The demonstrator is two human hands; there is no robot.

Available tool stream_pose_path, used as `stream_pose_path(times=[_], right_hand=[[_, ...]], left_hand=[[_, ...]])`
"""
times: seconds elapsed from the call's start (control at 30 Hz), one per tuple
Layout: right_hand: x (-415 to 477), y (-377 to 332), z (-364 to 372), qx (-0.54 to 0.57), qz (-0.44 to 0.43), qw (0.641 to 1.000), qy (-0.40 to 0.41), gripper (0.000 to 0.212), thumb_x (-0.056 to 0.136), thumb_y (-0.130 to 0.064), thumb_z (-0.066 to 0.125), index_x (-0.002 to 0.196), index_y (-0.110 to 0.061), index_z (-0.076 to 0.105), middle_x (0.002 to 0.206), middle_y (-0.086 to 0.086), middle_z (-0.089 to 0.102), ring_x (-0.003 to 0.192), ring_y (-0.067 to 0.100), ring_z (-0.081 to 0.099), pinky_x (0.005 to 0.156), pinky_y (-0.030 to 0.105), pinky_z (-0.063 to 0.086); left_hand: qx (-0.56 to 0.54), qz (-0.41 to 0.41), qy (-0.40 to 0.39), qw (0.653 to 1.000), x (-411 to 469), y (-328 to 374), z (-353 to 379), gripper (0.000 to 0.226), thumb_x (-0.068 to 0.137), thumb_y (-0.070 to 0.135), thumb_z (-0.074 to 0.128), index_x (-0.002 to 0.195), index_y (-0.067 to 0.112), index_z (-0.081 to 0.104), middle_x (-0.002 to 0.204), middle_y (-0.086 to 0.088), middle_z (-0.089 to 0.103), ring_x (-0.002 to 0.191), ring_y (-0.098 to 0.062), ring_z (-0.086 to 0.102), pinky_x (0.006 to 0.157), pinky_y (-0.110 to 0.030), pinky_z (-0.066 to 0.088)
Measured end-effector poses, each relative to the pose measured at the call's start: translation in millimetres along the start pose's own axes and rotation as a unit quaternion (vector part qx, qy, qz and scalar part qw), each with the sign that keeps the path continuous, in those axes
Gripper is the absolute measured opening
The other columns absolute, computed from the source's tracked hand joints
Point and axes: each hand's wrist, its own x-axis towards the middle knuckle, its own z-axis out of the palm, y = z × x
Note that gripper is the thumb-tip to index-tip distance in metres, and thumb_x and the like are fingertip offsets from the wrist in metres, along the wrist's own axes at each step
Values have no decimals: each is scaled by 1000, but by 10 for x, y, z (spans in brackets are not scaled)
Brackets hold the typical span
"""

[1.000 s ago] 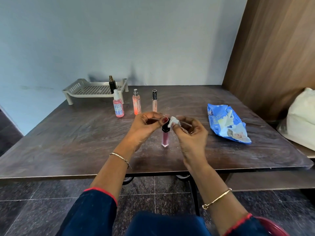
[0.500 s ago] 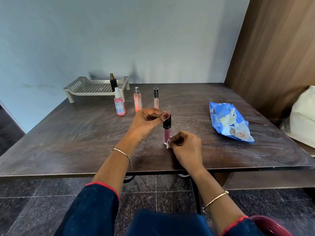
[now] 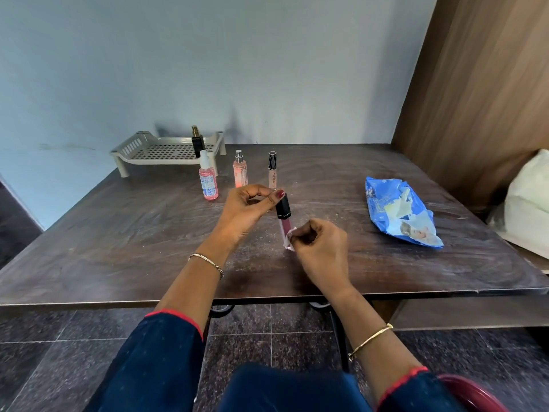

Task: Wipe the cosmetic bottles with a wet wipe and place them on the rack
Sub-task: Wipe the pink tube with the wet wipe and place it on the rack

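My left hand [image 3: 248, 208] pinches the black cap of a pink lip-gloss tube [image 3: 283, 214] held upright above the table. My right hand [image 3: 319, 243] pinches a small white wet wipe [image 3: 289, 240] against the tube's lower end. Farther back stand a pink spray bottle [image 3: 208, 181], a peach spray bottle [image 3: 240, 171] and a slim beige tube with a black cap [image 3: 272, 171]. A black bottle with a gold top [image 3: 197, 142] stands on the beige plastic rack [image 3: 154, 153] at the back left.
A blue wet-wipe packet [image 3: 401, 212] lies at the right on the dark wooden table [image 3: 118, 233]. A wooden panel [image 3: 475, 84] and a white bag [image 3: 528, 203] are at the far right. Tiled floor lies below the table's near edge.
My right hand with the wipe slid from the tube's cap down to its lower end. My left hand kept hold of the cap throughout.
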Motion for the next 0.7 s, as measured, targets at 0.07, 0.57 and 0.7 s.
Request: stream_pose_path(times=[0.07,0.57,0.7], right_hand=[[2,15,-4,-45,2,999,-23,10,72,-9,76,68,-17,71,65,-10,68,61,0,61,58,13,47],[369,-137,-259,99,4,995,-16,15,75,-10,77,74,-19,65,72,-5,69,69,7,65,68,22,53],[584,-412,-203,148,-62,987,-13,21,85,-4,66,87,-23,57,89,-10,64,86,8,63,74,19,52]], left_hand=[[-4,2,2,1000,-9,-3,-37,9,77,19,75,81,13,70,84,-3,73,80,-11,67,80,-20,53],[-212,-85,-29,973,104,-68,-229,31,79,7,66,110,8,66,92,0,74,83,-11,69,76,-31,57],[-369,-114,-63,920,118,-29,-101,25,81,7,60,103,8,71,93,-5,71,81,-16,65,81,-40,55]])
